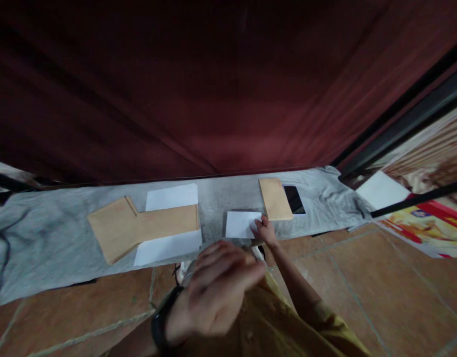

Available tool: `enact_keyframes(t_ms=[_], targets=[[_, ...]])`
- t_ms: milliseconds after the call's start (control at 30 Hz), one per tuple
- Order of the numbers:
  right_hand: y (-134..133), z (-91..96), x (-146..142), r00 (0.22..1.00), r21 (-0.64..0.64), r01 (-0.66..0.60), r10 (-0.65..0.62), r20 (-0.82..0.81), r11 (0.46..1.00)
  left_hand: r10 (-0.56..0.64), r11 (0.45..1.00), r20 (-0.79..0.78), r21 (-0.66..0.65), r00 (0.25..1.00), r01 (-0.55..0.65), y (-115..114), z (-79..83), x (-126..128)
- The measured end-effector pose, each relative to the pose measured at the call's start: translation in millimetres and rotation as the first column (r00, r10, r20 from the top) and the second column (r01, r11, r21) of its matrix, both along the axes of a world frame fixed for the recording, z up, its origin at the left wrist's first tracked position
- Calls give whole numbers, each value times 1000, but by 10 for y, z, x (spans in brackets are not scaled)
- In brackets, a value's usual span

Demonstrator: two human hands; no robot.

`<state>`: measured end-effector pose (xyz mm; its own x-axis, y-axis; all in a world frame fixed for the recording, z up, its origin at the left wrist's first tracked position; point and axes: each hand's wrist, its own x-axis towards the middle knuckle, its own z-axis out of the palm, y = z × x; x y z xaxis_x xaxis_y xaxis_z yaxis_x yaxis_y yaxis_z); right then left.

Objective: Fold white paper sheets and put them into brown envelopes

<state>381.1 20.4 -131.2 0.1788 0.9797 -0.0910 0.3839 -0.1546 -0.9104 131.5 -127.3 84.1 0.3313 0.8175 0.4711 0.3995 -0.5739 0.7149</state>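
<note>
My right hand (264, 229) reaches down to the grey cloth (46, 233) and pinches the right edge of a small folded white sheet (241, 224). My left hand (217, 290) hovers close to the camera, blurred, fingers curled loosely with nothing seen in them; a dark watch is on its wrist. A brown envelope (276, 198) lies just right of the white sheet, with a black phone (294, 199) beside it.
On the cloth's left lie two overlapping brown envelopes (139, 225) over white sheets (171, 197). A dark red curtain hangs behind. Tiled floor lies in front. At right are a white sheet (381, 190), dark bars and a colourful printed board (422, 223).
</note>
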Motion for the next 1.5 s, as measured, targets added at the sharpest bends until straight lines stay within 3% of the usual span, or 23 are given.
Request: enact_keyframes(t_ms=[67,133,233,333,467,600,700,800,867,1033,1367,1500], targets=[[31,25,-31,998,-24,-26,27,59,999,73,997,-68,-33,995,-75,536,-372,265],[44,37,-68,991,-48,-29,35,125,998,187,974,-225,-81,956,-210,891,-871,463],[27,39,-132,967,-47,-7,19,253,999,203,944,-486,-132,850,-301,1098,-1545,574],[-10,43,-201,905,-35,-2,17,424,999,184,947,-594,-105,783,-303,1160,-1880,571],[-57,87,-272,818,-39,8,16,575,999,177,954,-635,-78,752,-290,1255,-1954,577],[-125,174,-307,734,51,-48,0,679,998,179,955,-656,-63,733,-290,1290,-1984,593],[-195,208,-385,688,127,-167,23,725,978,177,958,-682,-47,710,-284,1287,-2048,575],[-252,161,-520,667,129,-355,154,729,926,153,962,-716,-50,681,-268,1294,-2119,543],[-275,97,-600,654,117,-407,200,729,906,142,963,-730,-55,669,-266,1302,-2151,529],[-317,-26,-598,653,123,-342,141,744,932,153,965,-710,-42,687,-259,1299,-2153,515],[-492,-78,-158,590,101,-275,85,803,956,251,929,-659,-42,709,-367,1172,-2090,375],[-517,-88,-122,590,94,-266,85,803,959,262,910,-547,-136,795,-393,1129,-2082,292]])
